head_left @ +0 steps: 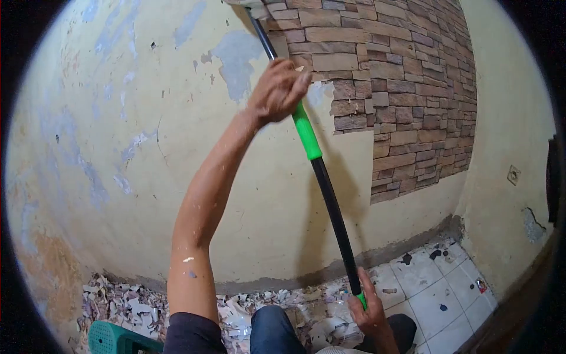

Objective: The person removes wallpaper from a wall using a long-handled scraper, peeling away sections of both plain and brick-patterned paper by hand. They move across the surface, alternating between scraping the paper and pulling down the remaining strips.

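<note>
A long-handled scraper (336, 215) with a black pole and green grips slants across the view, from lower right up to the wall. My left hand (279, 88) is wrapped around its upper part, just above the long green grip. Low down, my right hand (371, 310) holds the green end of the pole. The tool's head is at the top edge, partly cut off, by the left border of brick-patterned wallpaper (407, 94). Left of the wallpaper is a cream wall (265, 194) with flaked grey patches.
Torn scraps (132, 310) of paper are strewn along the foot of the wall. A green plastic stool (109, 337) stands at lower left. White floor tiles (436, 301) carry dark bits of debris at lower right. A wall socket (513, 174) sits on the right wall.
</note>
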The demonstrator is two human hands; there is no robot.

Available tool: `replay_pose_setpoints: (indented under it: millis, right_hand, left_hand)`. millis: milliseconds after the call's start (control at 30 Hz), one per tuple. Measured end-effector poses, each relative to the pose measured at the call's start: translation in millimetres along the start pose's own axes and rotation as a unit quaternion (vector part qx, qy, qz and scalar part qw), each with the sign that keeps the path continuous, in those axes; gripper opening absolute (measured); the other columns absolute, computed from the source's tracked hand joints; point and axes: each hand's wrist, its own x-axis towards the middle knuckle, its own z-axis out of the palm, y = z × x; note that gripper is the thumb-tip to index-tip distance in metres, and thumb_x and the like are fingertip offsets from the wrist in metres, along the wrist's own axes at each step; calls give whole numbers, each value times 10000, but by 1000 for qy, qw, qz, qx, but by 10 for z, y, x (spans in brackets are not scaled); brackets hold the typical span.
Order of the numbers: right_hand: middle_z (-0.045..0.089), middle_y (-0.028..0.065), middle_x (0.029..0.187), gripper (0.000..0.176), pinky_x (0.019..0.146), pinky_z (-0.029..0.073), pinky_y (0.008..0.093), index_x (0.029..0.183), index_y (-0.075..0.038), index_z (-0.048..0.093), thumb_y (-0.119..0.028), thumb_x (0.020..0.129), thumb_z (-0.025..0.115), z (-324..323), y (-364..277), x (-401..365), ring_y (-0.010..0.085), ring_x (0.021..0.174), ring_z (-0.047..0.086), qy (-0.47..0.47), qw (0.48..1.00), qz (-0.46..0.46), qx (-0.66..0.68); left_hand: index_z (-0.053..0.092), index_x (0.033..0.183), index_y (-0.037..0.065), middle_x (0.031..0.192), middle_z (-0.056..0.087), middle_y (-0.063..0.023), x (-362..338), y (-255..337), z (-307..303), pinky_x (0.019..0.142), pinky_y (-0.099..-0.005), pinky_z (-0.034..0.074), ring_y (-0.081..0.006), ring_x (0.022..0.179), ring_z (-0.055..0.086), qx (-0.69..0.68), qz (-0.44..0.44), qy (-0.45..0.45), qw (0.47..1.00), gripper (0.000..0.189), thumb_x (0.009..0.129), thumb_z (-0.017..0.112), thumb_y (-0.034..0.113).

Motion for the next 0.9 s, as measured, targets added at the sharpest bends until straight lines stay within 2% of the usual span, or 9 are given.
replay_pose_setpoints:
  millis: [167, 233, 333, 600, 633, 700, 733, 800, 900]
  right_hand:
    - [499, 350, 1551, 688, 1010, 542, 424, 1673, -29, 288, -244, 1074, 547, 359, 796, -518, 457, 1284, 649, -5, 998, -5, -55]
    - [602, 95, 917, 846, 729, 517, 367, 1747, -247, 68, -236, 1100, 614, 384, 911, -694, 165, 746, 536, -18, 993, -82, -81]
    - [609, 108, 934, 801, 708, 510, 351, 1730, -191, 109, -214, 1091, 592, 356, 860, -616, 152, 751, 547, 12, 988, -112, -103]
    - [660, 155, 1013, 638, 599, 466, 305, 1670, -13, 300, -193, 1086, 485, 76, -553, 294, 108, 690, 529, 158, 923, -253, -242]
    - [621, 299, 1439, 571, 854, 599, 449, 1657, -55, 357, -219, 1122, 471, -138, -1290, 406, 409, 1049, 759, 93, 989, -64, -90]
    - [663, 298, 1358, 557, 682, 573, 443, 1675, -160, 359, -198, 1129, 464, -360, -1725, 736, 369, 733, 753, 140, 973, -142, -117]
    - [663, 298, 1358, 557, 682, 573, 443, 1675, -160, 359, -198, 1129, 464, -386, -1714, 741, 369, 733, 753, 137, 972, -145, -122]
    - [654, 300, 1366, 564, 691, 573, 448, 1676, -171, 355, -200, 1125, 475, -388, -1568, 751, 408, 748, 749, 113, 976, -140, -119]
    - [601, 347, 1414, 590, 794, 578, 426, 1664, -79, 344, -181, 1110, 520, -170, -960, 472, 433, 957, 758, 101, 976, -158, -108]
  left_hand:
    - [640, 783, 66, 800, 555, -91, -461, 701, 116, 992, -501, 484, -326, 929, 592, 46, 115, 21, 992, 307, 934, 756, 306]
    - [613, 803, 85, 840, 570, -89, -799, 1136, 193, 1033, -527, 504, -334, 939, 614, -51, 136, -59, 988, 486, 832, 831, 518]
    - [579, 763, 88, 763, 491, -61, -1148, 1686, 337, 910, -469, 551, -310, 808, 582, -63, 186, -81, 977, 614, 883, 764, 661]
    - [616, 835, 106, 836, 582, -104, -256, 371, 78, 780, -524, 475, -333, 783, 550, 50, 140, 9, 989, 139, 915, 679, 199]
    - [578, 813, 86, 841, 586, -130, 140, 113, -31, 784, -528, 449, -355, 793, 520, 146, 180, 104, 967, 209, 1003, 568, 172]
    - [556, 733, 76, 708, 555, -135, 662, -42, -364, 850, -491, 439, -327, 784, 539, 107, 163, 57, 979, 352, 1036, 513, 250]
    - [612, 1149, 28, 1119, 669, -250, 744, -43, -453, 1125, -539, 421, -411, 1164, 585, 154, -37, -226, 961, 337, 1093, 496, 339]
    - [584, 849, 46, 821, 547, -159, 543, 2, -317, 867, -497, 414, -387, 860, 516, 117, 151, 11, 981, 323, 1079, 427, 211]
    - [579, 808, 67, 807, 543, -120, 6, 258, 27, 824, -511, 449, -351, 852, 537, 54, 143, 20, 988, 158, 944, 621, 135]
